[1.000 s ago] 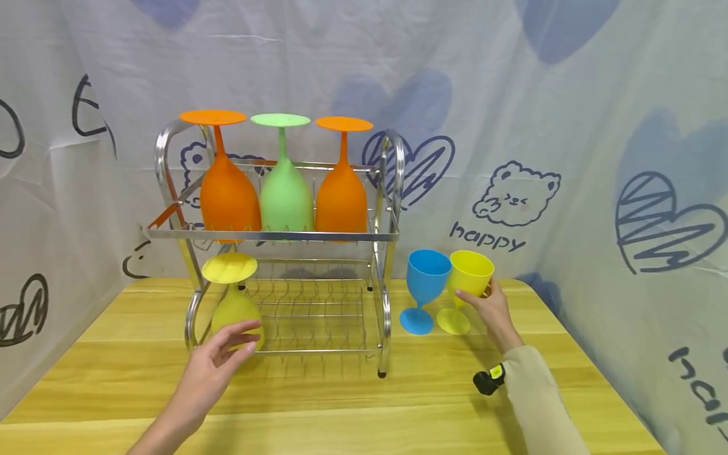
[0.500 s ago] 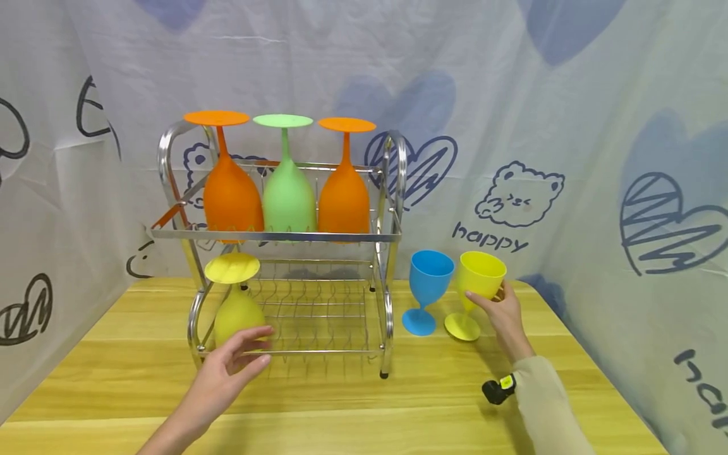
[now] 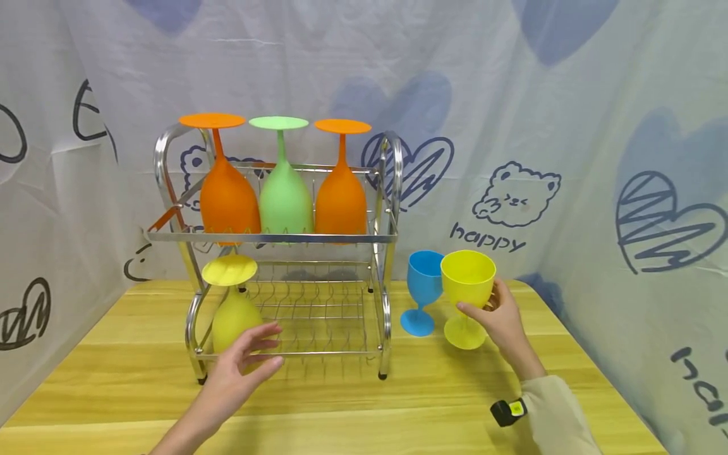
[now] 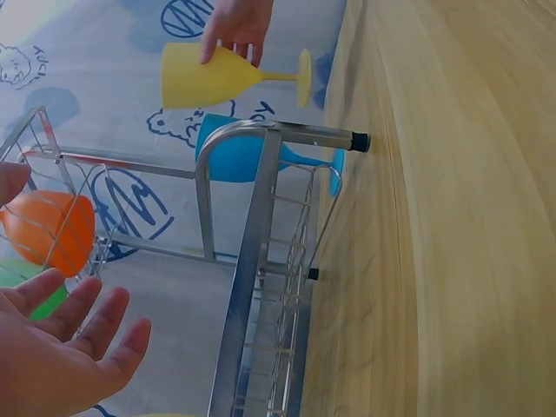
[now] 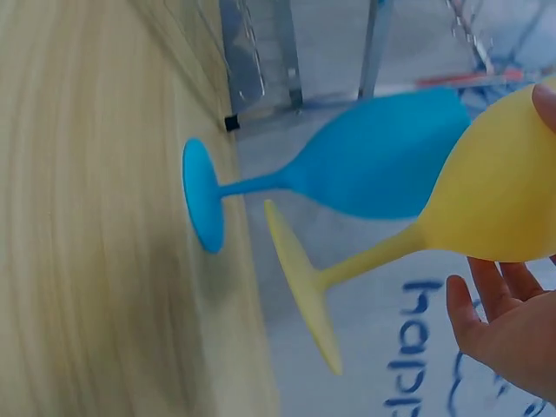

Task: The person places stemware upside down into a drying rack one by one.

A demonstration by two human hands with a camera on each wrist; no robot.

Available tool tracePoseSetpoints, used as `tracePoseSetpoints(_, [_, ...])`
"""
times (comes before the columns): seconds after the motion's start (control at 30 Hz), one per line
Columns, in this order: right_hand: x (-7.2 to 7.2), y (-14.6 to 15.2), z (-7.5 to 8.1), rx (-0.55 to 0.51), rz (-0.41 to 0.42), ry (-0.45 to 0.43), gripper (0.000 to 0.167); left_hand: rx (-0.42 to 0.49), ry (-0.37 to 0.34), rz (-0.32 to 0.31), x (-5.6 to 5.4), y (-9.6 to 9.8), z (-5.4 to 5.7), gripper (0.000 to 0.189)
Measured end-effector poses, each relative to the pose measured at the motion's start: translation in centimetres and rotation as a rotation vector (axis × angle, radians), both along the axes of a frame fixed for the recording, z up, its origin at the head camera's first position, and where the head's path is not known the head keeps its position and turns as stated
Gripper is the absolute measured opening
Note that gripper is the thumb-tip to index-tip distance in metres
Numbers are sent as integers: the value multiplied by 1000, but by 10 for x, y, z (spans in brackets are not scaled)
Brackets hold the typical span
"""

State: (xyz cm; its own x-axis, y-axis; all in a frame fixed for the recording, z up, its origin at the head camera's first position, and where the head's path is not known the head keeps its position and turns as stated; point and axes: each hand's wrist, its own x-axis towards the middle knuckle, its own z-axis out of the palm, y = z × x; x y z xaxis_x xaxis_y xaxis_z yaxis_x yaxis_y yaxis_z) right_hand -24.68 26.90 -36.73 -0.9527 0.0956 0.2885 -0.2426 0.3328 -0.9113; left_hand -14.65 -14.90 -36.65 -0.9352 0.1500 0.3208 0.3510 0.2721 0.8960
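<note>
My right hand (image 3: 500, 319) grips the bowl of a yellow goblet (image 3: 467, 281); the goblet is lifted off the table, as the right wrist view shows its foot apart from the wood. Just left of it a blue goblet (image 3: 423, 281) stands upright on the table. In front of the rack's lower tier is my left hand (image 3: 241, 366), fingers relaxed, holding nothing. Behind that hand another yellow goblet (image 3: 236, 319) sits upside down on the lower tier, partly hidden. The left wrist view shows the left palm (image 4: 52, 365) with fingers spread.
A two-tier metal dish rack (image 3: 273, 237) stands on the wooden table (image 3: 341, 404). Two orange goblets (image 3: 229, 199) (image 3: 341, 199) and a green goblet (image 3: 285, 199) sit inverted on its upper tier. Patterned cloth (image 3: 512, 95) hangs behind and at both sides.
The right hand has raised the yellow goblet from the table and brought it nearer, so it now overlaps the blue one. The left hand has shifted slightly right and down.
</note>
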Motion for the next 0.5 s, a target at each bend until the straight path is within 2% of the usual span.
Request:
tracePoseSetpoints(0.2, [15, -17, 4, 132, 60, 128, 77, -14, 37, -3, -2, 6, 2, 53])
tracePoseSetpoints(0.5, [30, -42, 7, 253, 115, 242, 82, -11, 4, -18, -8, 15, 7, 59])
